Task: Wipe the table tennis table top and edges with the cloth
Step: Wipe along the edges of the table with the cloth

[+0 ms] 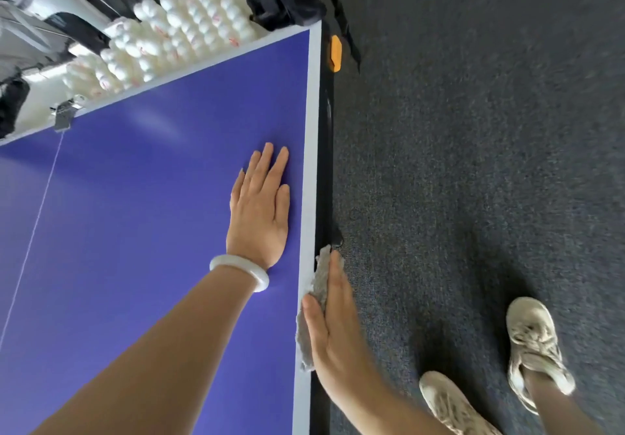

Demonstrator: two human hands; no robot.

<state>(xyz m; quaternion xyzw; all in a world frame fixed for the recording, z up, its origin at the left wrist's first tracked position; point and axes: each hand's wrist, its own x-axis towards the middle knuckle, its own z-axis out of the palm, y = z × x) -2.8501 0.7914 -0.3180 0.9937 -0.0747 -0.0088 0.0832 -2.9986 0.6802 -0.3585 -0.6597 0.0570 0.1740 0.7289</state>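
**While left hand point(258, 211) is bracing, right hand point(333, 330) is working the edge**

Since the cloth point(320, 275) is lying lengthwise along the table's point(135, 215) right edge, right hand is pressing it there w/ straight fingers. Left hand is resting flat, fingers together, on top just beside. Next stroke is prob. running along that edge.
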